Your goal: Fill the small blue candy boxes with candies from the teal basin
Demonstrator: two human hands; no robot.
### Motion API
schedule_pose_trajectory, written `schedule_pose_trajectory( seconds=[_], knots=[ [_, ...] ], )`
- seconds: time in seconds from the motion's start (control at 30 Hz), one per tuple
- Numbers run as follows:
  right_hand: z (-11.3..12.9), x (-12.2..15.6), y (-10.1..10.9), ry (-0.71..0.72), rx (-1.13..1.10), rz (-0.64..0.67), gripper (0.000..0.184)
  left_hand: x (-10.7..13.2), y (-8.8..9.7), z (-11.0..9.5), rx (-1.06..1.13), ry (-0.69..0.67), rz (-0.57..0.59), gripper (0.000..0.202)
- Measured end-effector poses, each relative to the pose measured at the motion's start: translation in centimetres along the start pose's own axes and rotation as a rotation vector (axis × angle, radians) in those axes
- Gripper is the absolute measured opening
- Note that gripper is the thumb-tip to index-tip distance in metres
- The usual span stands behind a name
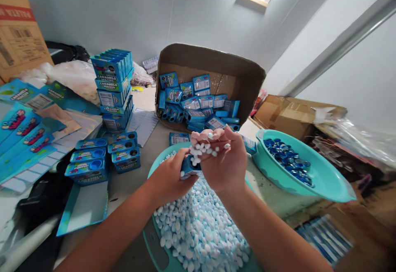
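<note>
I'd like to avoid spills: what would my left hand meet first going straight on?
Probably your right hand, cupped with white candies just beyond the blue box in your left hand; the gap is hard to judge.

It's pale blue and white on the candies [210, 222], turquoise on both basins [328, 177], blue with white lettering on the candy boxes [107, 77], and a red band [15, 13] across the tan carton [21, 41]!

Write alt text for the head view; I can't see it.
The right hand cups pale candies beside a blue box held in the left hand, above a teal basin heaped with more candies. Behind is a carton of blue boxes; more boxes are stacked at left, and a teal bowl of blue pieces sits at right.
</note>
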State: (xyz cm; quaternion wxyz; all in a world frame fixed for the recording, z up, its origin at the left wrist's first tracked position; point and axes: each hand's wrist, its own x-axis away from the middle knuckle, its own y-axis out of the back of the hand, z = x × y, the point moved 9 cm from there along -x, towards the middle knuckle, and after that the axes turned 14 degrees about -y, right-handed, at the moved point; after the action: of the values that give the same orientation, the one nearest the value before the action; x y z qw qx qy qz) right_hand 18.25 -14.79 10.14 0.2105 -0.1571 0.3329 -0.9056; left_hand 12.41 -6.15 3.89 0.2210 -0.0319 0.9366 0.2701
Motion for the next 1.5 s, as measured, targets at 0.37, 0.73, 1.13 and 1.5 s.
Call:
schedule_pose_trajectory(
  seconds=[0.37, 0.73, 1.13, 1.5],
  knots=[
    [0.5, 0.1, -1.1, 0.057, 0.146, 0.17, 0.031, -0.1, -0.1, -0.3, 0.029, -0.035, 0.035, 0.041],
    [1.6, 0.9, -2.4, 0.184, 0.926, 0.203, 0.028, -0.1, 0.5, -0.1, 0.101, -0.112, -0.074, 0.038],
    [1.8, -0.8, 2.8, -0.008, 1.739, 0.136, 0.024, 0.3, 1.1, 1.9, 0.183, 0.003, -0.178, 0.055],
    [2.4, 0.9, 1.0, 0.169, 1.987, -0.008, 0.024, -0.2, 1.9, 0.5, 0.041, -0.105, -0.173, 0.031]
  ],
)
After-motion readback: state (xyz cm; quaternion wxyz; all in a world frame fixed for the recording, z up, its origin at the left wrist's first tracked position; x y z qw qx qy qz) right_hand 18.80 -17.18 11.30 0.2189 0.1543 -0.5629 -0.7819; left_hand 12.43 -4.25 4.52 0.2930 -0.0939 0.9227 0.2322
